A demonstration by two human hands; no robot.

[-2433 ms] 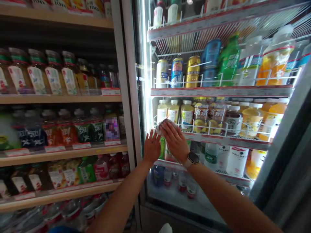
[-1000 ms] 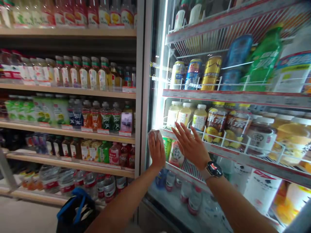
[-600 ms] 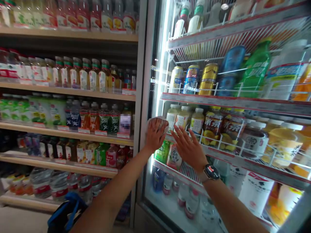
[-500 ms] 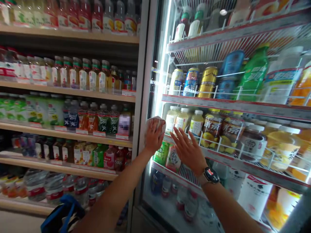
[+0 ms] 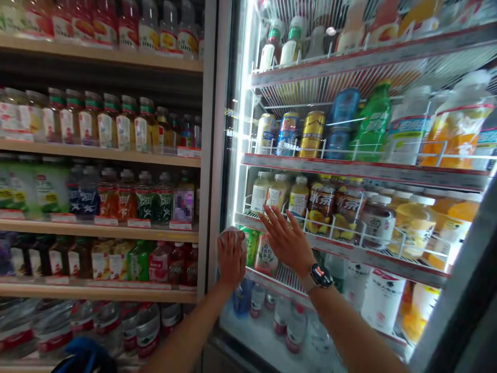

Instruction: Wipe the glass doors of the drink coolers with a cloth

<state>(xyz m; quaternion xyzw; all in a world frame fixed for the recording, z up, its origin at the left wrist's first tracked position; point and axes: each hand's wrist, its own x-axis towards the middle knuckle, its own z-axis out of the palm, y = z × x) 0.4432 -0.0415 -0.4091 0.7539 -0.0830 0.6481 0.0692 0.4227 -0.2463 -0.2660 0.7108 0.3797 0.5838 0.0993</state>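
White cloth (image 5: 232,229) sits at about seven o'clock from the middle of the view, pressed to the glass door (image 5: 236,129) of a lit drinks cooler (image 5: 213,155) by the person's left hand (image 5: 232,264). Its fingers (image 5: 232,254) lie close together and flat over the cloth, a sound way to spread the pressure evenly on glass. At about five o'clock, the right hand (image 5: 286,243) holds nothing, its fingers (image 5: 276,220) spread wide; whether they touch the glass I cannot tell. A wristwatch (image 5: 320,275) circles that wrist, and wooden shelves (image 5: 97,230) of bottled drinks stand at nine o'clock.
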